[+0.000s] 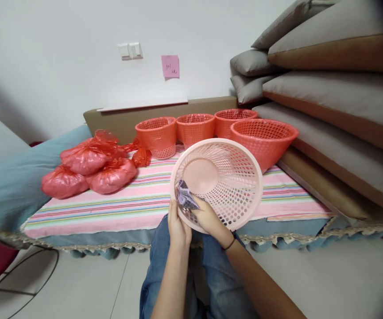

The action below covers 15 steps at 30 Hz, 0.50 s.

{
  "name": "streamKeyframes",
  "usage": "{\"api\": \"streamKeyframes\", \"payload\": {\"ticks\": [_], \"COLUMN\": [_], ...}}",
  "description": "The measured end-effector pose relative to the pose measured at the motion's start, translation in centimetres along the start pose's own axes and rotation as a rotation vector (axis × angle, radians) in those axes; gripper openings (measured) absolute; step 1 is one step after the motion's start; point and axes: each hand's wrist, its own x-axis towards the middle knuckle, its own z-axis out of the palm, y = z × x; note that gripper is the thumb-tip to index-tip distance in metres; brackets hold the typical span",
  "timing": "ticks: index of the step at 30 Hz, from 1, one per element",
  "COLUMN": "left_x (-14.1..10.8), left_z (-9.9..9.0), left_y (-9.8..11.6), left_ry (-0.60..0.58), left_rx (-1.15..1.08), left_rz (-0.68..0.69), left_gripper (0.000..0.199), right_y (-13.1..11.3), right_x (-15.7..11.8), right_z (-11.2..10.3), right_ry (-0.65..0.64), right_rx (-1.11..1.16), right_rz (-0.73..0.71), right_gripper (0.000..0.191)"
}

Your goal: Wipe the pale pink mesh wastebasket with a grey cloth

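Observation:
A pale pink plastic basket (200,175) with perforated walls is tilted on its side over my knees, its mouth toward me. My left hand (179,228) grips its rim at the lower left, the fingers partly hidden behind the wall. Inside the mouth, my right hand (207,217) is closed on a purple and dark grey patterned cloth (187,197), pressed against the basket's inner wall near the left hand. A dark band circles the right wrist.
Several red baskets (156,128) stand in a row at the back of the striped cover (145,195). Filled red plastic bags (88,159) are piled on the left. Stacked grey-brown cushions (327,97) rise on the right. A pink note (170,66) hangs on the wall by switches.

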Motion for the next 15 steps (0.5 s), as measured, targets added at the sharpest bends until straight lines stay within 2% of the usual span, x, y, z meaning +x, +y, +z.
{"api": "streamKeyframes", "payload": {"ticks": [3,7,9,15], "left_x": [0.3,0.3,0.1,-0.2], "left_z": [0.2,0.3,0.4,0.6], "left_y": [0.3,0.8,1.0,1.7], "left_ry": [0.037,0.117,0.099,-0.007], "left_rx": [-0.036,-0.020,-0.023,-0.040], "left_rz": [-0.048,-0.160,-0.186,-0.102], "left_gripper": [0.031,0.033,0.035,0.034], "right_y": [-1.4,-3.6,-4.4,-5.7], "right_x": [-2.1,-4.0,-4.4,-4.9], "right_z": [-1.0,-3.4,-4.4,-6.8], "right_ry": [-0.049,-0.209,-0.293,-0.468], "right_rx": [0.063,-0.087,-0.182,-0.431], "right_rz": [-0.037,-0.111,-0.126,-0.135], "right_gripper": [0.053,0.059,0.066,0.077]}}
